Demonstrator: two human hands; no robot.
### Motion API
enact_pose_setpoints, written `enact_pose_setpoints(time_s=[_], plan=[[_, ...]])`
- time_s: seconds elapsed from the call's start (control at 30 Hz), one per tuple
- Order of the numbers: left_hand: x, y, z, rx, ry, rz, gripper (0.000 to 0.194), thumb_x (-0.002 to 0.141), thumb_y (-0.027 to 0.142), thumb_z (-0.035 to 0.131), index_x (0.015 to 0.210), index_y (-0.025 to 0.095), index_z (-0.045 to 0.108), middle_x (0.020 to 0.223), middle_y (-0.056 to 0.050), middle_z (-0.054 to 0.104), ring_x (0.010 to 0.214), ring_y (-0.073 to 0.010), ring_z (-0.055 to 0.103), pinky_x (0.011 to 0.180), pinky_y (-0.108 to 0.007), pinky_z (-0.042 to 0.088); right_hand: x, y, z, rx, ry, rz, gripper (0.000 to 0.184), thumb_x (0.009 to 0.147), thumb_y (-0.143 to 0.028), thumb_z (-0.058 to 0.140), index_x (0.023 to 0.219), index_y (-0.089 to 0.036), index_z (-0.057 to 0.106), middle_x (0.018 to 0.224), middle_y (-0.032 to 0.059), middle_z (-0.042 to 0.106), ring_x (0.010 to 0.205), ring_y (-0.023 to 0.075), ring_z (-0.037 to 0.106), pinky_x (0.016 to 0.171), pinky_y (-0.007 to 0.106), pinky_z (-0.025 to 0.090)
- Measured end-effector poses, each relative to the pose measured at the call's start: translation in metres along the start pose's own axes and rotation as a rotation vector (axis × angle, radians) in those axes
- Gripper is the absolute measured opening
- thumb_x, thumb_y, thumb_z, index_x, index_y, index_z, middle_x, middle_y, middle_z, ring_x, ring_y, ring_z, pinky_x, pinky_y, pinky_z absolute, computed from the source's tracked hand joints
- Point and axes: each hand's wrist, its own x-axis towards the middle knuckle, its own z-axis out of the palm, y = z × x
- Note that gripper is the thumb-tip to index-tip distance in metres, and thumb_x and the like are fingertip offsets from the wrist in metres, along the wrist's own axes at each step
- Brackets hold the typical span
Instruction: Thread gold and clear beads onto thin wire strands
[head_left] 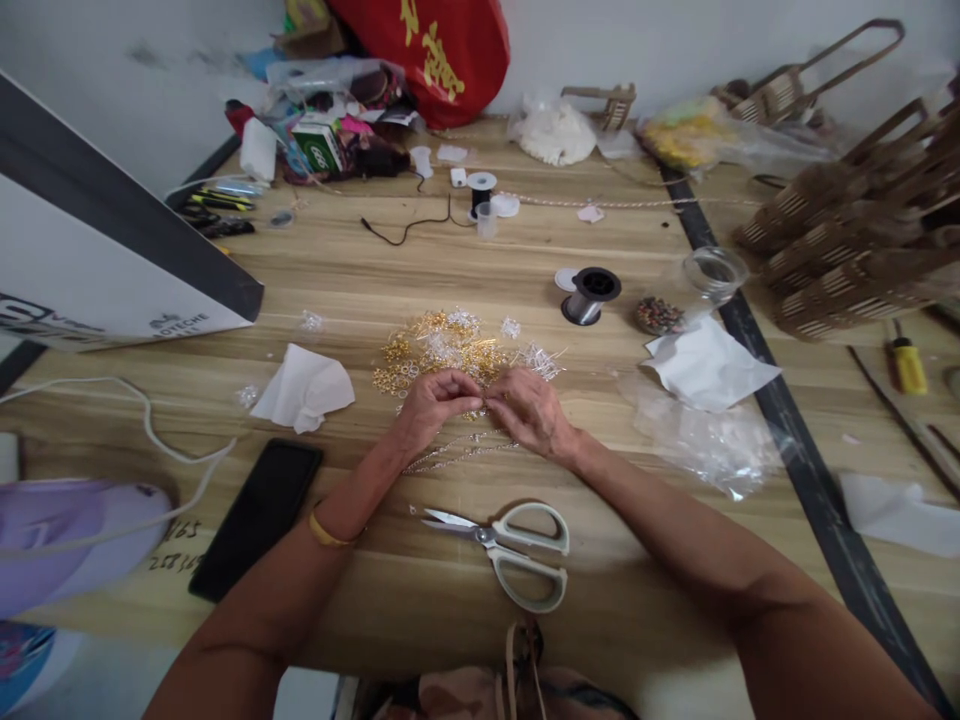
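Observation:
My left hand (442,402) and my right hand (531,408) meet fingertip to fingertip at the middle of the table. Both are closed in a pinch; what sits between the fingers is too small to name. A thin beaded chain (457,452) lies on the wood just below them, its upper end running towards the fingers. Right behind the hands spreads a pile of gold and silver jewellery findings (442,345), with small rings and pins among them. Scissors with cream handles (517,550) lie partly open, nearer my body, blades pointing left.
A black phone (259,515) lies by my left forearm, near white paper (306,388). Behind the pile stands a wire spool (592,295). To the right are a clear jar (712,275), plastic bags (724,450) and brown woven baskets (840,240). A big box (112,270) stands left.

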Motion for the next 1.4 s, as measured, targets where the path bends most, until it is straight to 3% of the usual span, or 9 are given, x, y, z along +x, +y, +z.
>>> enact_pose_setpoints(time_s=[0.37,0.57,0.7,0.97,1.13,1.4], plan=[[-0.003,0.006,-0.008,0.078,-0.215,0.045,0.02,0.057,0.02,0.081,0.069,0.012,0.067,0.071,-0.003,0.067,0.066,-0.0117,0.062,0.066,-0.024,0.051,0.003,0.0,-0.005,0.325,-0.159,0.143,0.015,0.087,-0.029,0.059,0.083,-0.015,0.062,0.076,0.0035,0.064,0.071,0.0124,0.058,0.067,0.027,0.047],[-0.003,0.006,-0.011,0.153,-0.232,0.08,0.019,0.059,0.022,0.081,0.067,0.011,0.066,0.07,-0.003,0.067,0.064,-0.0107,0.062,0.065,-0.022,0.051,0.001,0.002,-0.004,0.489,-0.159,0.287,0.021,0.084,-0.035,0.062,0.084,-0.015,0.064,0.079,0.0044,0.065,0.073,0.0128,0.06,0.067,0.027,0.048],[-0.003,0.007,-0.01,0.167,-0.183,0.083,0.017,0.06,0.021,0.08,0.069,0.012,0.067,0.071,-0.003,0.067,0.066,-0.011,0.062,0.066,-0.022,0.051,0.0,0.005,-0.003,0.421,-0.085,0.262,0.017,0.085,-0.032,0.061,0.085,-0.016,0.065,0.079,0.0045,0.064,0.073,0.0133,0.058,0.067,0.028,0.048],[-0.001,0.007,-0.01,0.158,-0.09,0.183,0.015,0.061,0.021,0.079,0.068,0.013,0.068,0.07,-0.003,0.068,0.066,-0.0116,0.061,0.064,-0.022,0.05,0.0,0.005,-0.003,0.172,-0.029,0.038,0.014,0.09,-0.027,0.054,0.093,-0.017,0.063,0.081,0.006,0.064,0.079,0.016,0.058,0.077,0.035,0.049],[0.0,0.006,-0.009,0.17,-0.043,0.251,0.016,0.06,0.021,0.081,0.067,0.014,0.068,0.068,-0.002,0.067,0.065,-0.0116,0.061,0.064,-0.022,0.05,-0.003,0.006,-0.002,0.067,-0.031,0.005,0.013,0.092,-0.025,0.05,0.095,-0.017,0.06,0.085,0.0063,0.065,0.084,0.0171,0.057,0.081,0.036,0.049],[-0.001,0.006,-0.009,0.248,-0.107,0.313,0.008,0.069,0.022,0.076,0.073,0.016,0.072,0.072,-0.004,0.068,0.07,-0.0133,0.061,0.067,-0.026,0.049,-0.003,0.004,-0.003,0.013,0.002,-0.037,0.011,0.092,-0.022,0.047,0.094,-0.016,0.056,0.084,0.0071,0.063,0.084,0.0177,0.056,0.079,0.035,0.048]])
